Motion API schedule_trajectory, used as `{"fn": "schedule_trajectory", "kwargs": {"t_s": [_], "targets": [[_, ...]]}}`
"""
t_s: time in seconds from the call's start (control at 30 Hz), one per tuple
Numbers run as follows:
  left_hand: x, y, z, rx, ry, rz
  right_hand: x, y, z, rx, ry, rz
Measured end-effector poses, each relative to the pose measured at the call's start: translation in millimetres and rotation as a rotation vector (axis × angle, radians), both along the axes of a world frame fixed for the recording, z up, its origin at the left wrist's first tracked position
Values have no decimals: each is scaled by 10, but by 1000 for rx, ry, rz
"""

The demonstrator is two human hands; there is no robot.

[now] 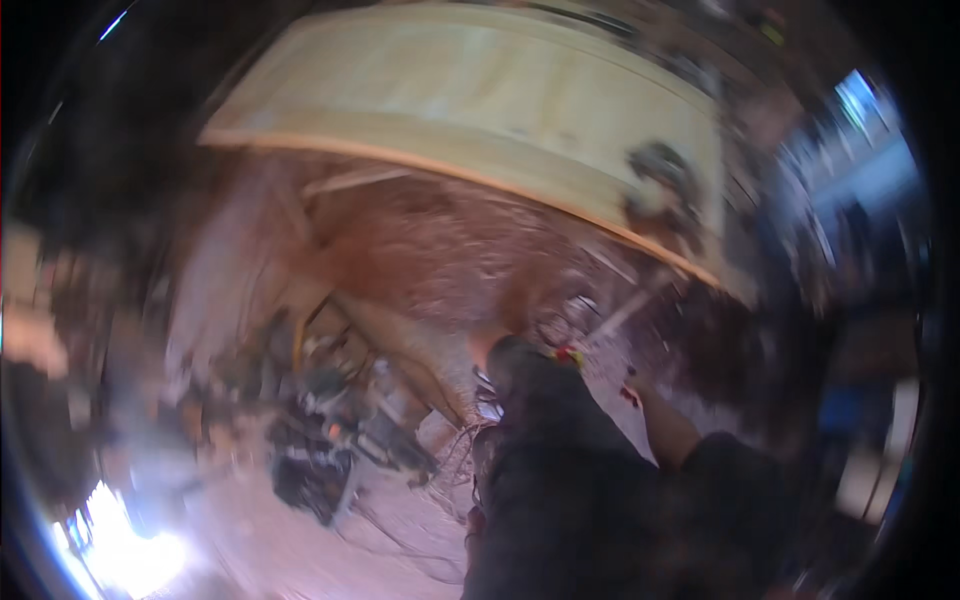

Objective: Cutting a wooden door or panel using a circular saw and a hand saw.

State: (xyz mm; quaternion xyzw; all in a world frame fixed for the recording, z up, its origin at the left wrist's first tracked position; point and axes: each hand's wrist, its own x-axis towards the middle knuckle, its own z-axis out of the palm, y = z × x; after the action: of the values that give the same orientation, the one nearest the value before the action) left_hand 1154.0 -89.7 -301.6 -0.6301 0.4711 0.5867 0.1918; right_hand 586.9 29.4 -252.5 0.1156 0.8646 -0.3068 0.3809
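Observation:
Motion smears the whole view. My right hand [640,394] reaches forward from a dark sleeve, to the right of my body, over the dusty floor. Small dark and red spots show at its fingers, but I cannot make out whether it holds anything. Low down, along the left side of my dark clothing, a bit of my left hand [475,522] shows; its fingers are hidden. Nearest to it are thin tangled cables [455,465] on the floor. A small red and yellow thing [568,356] lies ahead of my right hand, too blurred to name.
A wide pale wooden tabletop [450,85] spans the far side, with a dark, blurred tool-like object [662,185] at its right end. Reddish-brown dust or shavings [420,250] cover the floor beneath. Dark tool-like equipment [375,440] is heaped on the left. Bright light [130,555] glares at lower left.

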Motion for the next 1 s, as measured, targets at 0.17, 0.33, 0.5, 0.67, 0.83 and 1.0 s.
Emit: {"fn": "schedule_trajectory", "kwargs": {"t_s": [0.17, 0.33, 0.5, 0.67, 0.83, 1.0], "targets": [[-290, -761, -28, -235, -33, -537, 110, 852, 318, 126, -6, -561], [-1298, -1691, 396, -163, 160, 226, 244, 2114, -290, 218, 290, -1045], [-2037, -2281, 390, -423, 399, -168, -97, 2297, -342, 160, 411, -1144], [-4558, -1556, 1056, -535, 135, -781, -659, 3098, 83, 36, 689, -1134], [-6607, -802, 1300, -767, 823, -1037, -1533, 2693, 949, -63, 839, -983], [-8141, 324, 1797, -737, 1144, -1337, -1974, 1745, 1968, -380, 825, -709]]}}
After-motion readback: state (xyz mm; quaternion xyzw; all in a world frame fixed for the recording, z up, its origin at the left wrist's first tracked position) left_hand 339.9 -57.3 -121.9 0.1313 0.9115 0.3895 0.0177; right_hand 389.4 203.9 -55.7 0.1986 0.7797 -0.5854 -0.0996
